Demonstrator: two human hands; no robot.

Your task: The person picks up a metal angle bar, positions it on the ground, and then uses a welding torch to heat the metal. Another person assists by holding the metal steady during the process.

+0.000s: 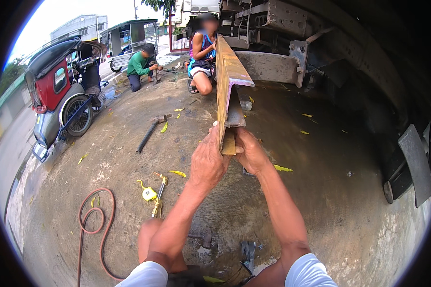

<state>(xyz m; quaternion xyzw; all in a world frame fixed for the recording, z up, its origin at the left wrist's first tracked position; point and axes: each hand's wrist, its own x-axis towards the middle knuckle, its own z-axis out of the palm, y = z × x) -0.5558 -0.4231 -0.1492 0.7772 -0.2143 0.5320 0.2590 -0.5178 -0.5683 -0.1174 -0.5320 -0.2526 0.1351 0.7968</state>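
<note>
A long rusty steel channel (pixel 223 71) stretches away from me, its cut end toward me and its flanges facing right. My left hand (pixel 208 160) is closed against the lower left side of this near end. On the other side, my right hand (pixel 250 152) grips low, under the bottom flange, with its fingertips partly hidden. Between both hands sits a short rusty flat piece (pixel 229 143) below the flange; whether it is joined to the channel I cannot tell. A crouching person (pixel 205 57) holds the channel farther along.
On the concrete lie a hammer (pixel 151 135), a cutting torch (pixel 159 196), a yellow tape measure (pixel 149 193), a reddish hose (pixel 102 253) and another hammer (pixel 206 239). A truck chassis (pixel 268 67) stands at right. A red sidecar (pixel 57 91) and a person in green (pixel 138 66) are at left.
</note>
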